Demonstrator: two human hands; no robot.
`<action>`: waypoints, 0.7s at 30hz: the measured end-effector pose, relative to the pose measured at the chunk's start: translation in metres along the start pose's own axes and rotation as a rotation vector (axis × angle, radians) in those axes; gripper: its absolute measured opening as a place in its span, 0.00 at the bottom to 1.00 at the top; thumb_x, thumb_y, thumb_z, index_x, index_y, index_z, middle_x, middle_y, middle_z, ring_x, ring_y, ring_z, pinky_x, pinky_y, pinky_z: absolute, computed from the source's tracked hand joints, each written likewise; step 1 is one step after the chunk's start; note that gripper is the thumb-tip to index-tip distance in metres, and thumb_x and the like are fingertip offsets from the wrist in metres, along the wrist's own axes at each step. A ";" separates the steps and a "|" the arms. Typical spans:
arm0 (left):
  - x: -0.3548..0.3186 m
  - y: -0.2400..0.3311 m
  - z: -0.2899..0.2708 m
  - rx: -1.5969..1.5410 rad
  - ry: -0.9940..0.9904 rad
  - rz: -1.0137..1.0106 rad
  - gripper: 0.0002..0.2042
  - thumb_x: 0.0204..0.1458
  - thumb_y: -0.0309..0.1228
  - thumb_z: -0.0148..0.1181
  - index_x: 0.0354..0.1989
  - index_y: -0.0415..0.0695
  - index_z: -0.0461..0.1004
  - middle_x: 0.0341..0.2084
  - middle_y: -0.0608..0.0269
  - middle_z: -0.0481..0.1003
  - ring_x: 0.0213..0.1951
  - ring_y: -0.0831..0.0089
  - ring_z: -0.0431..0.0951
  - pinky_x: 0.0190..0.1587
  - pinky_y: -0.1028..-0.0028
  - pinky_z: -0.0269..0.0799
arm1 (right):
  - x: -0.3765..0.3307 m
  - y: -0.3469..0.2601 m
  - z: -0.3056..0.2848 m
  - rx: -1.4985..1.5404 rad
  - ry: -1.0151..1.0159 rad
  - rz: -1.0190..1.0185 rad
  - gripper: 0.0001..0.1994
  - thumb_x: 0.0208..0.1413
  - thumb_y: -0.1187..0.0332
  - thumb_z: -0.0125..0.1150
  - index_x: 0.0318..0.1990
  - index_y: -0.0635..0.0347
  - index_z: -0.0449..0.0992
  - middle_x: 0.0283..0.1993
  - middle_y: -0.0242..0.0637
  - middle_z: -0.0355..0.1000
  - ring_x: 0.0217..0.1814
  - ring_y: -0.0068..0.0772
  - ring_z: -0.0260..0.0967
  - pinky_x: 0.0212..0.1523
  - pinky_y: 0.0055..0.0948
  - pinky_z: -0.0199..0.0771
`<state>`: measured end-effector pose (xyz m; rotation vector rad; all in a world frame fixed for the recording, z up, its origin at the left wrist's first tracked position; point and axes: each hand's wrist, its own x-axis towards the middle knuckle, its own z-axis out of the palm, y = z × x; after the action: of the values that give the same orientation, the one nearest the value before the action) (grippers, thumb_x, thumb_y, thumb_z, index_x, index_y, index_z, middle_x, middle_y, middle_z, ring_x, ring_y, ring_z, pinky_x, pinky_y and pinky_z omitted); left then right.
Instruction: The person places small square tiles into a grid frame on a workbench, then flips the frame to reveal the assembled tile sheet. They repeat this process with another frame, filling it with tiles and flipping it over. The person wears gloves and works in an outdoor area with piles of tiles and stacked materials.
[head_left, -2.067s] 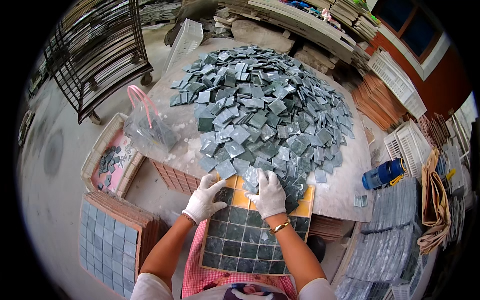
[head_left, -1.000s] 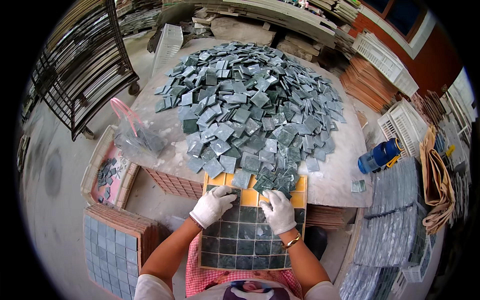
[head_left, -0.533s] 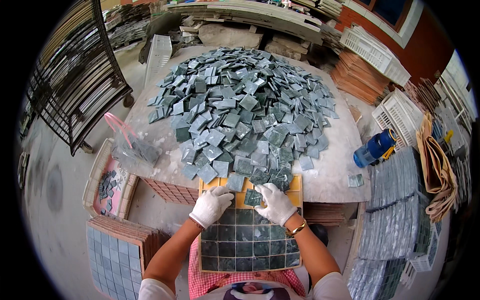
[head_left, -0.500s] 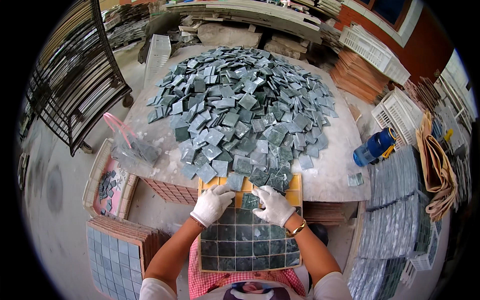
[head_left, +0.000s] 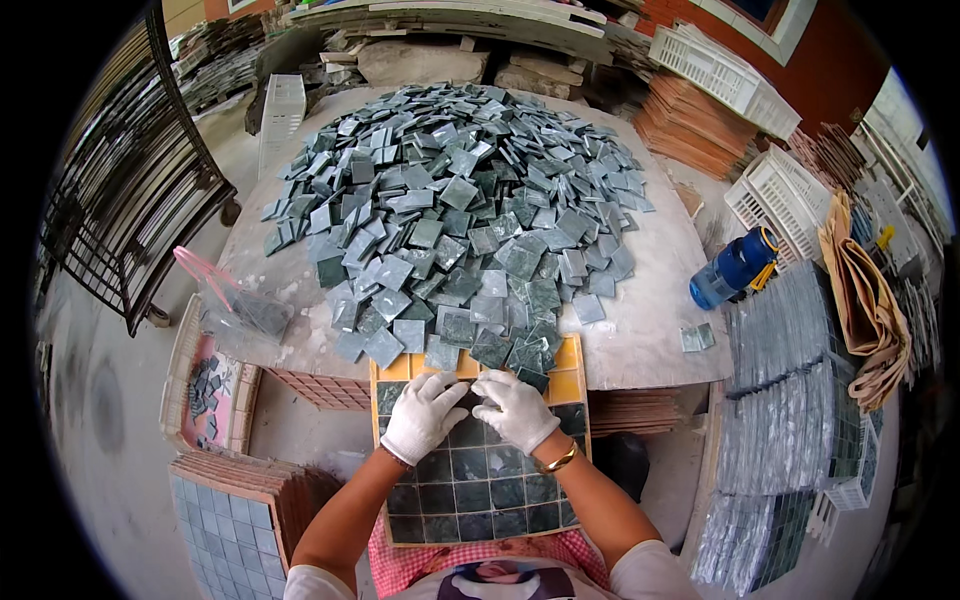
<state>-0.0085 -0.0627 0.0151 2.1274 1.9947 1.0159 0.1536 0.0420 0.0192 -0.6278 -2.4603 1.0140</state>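
The left hand [head_left: 422,416] and right hand [head_left: 514,410] were half-curled, nearly meeting; I couldn't tell if they pinched anything. Beneath their grip lay the yellow gridded tray [head_left: 567,386], stone tiles [head_left: 455,195] heaped just beyond. Seating tiles seemed underway, the next move needing square alignment.

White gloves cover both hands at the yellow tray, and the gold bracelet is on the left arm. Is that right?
Not quite: the head view shows the gold bracelet on the right arm. The rest stands: white gloves cover the left hand and right hand at the yellow tray.
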 end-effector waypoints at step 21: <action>0.024 0.034 0.013 -0.119 0.000 -0.011 0.21 0.39 0.31 0.66 0.45 0.43 0.73 0.45 0.56 0.70 0.44 0.54 0.71 0.46 0.61 0.69 | -0.015 0.010 -0.030 0.547 0.165 0.651 0.11 0.54 0.71 0.57 0.45 0.62 0.73 0.32 0.38 0.75 0.27 0.28 0.73 0.27 0.27 0.73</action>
<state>0.0262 -0.0413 0.0303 2.0539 1.8920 1.1036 0.1840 0.0568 0.0284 -1.2789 -1.7243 1.7034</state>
